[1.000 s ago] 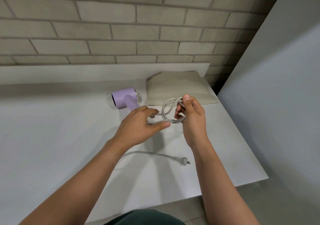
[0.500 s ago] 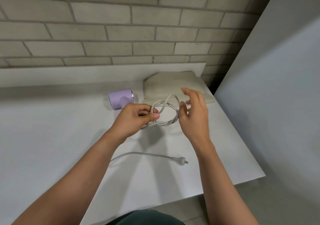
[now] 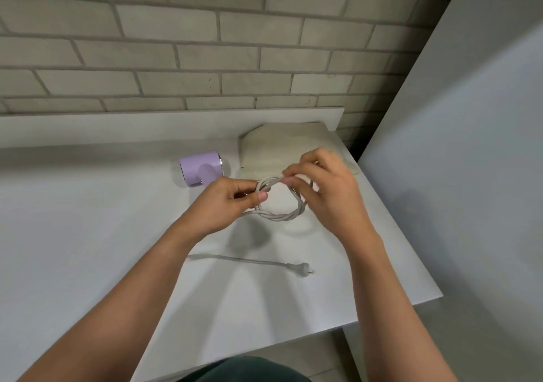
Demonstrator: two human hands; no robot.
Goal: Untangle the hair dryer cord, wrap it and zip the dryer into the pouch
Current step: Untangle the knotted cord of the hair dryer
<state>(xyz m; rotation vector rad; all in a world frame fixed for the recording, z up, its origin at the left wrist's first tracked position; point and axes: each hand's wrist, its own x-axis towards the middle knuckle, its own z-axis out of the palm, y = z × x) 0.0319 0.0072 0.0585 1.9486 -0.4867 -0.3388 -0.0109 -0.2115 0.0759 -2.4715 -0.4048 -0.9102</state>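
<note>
A lilac hair dryer (image 3: 200,168) lies on the white table (image 3: 88,234), its handle hidden behind my left hand (image 3: 226,205). Its grey cord (image 3: 282,215) forms a twisted loop held just above the table. My left hand pinches the loop's left side. My right hand (image 3: 329,187) pinches the top of the loop with fingertips. The cord's loose end runs along the table to the plug (image 3: 301,269) near me. A cream fabric pouch (image 3: 282,143) lies flat behind my hands, partly hidden by the right one.
A brick wall (image 3: 205,58) with a low white ledge backs the table. A grey panel (image 3: 470,176) stands close on the right, past the table's right edge. The table's front edge is near my body.
My right hand went from open fingers beside the coil to pinching the loop's top. The loop has been pulled wider and rounder between both hands. The view has shifted a little.
</note>
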